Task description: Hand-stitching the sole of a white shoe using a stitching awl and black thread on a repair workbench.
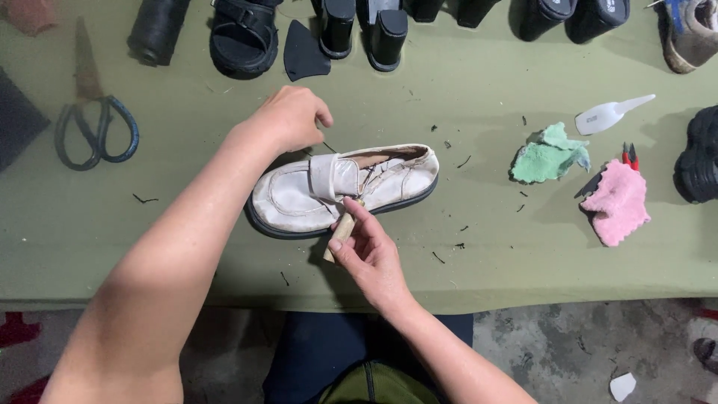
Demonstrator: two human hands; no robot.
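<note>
Shoe repair in progress, seen from above. A worn white shoe point(344, 188) lies on its side at the centre of the green counter point(479, 97), toe toward 9 o'clock and heel toward 3 o'clock. The right hand point(370, 254), at 6 o'clock of the shoe, pinches a short wooden-handled awl point(342, 230) between thumb and fingers, its tip set against the upper just below the strap point(329, 176). The left hand point(290, 118), at 11 o'clock of the shoe, has its fingers curled together, apparently pinching a thin dark thread point(329, 147) that runs toward the shoe; the pinch itself is hidden. Judged from this, stitching near the strap is under way and not finished: the tool is still engaged and the thread uncut, though how many stitches are in cannot be told. The shoe looks creased and scuffed, off-white leather over a dark sole, its opening gaping toward the heel. Dark thread scraps dot the counter around it. At 9 o'clock, well apart, lie scissors point(97, 127); at 3 o'clock, a green cloth point(550, 155), a pink cloth point(617, 202), red-handled pliers point(630, 155) and a white shoehorn point(609, 114). Dark shoes point(243, 34) line the 12 o'clock edge.
</note>
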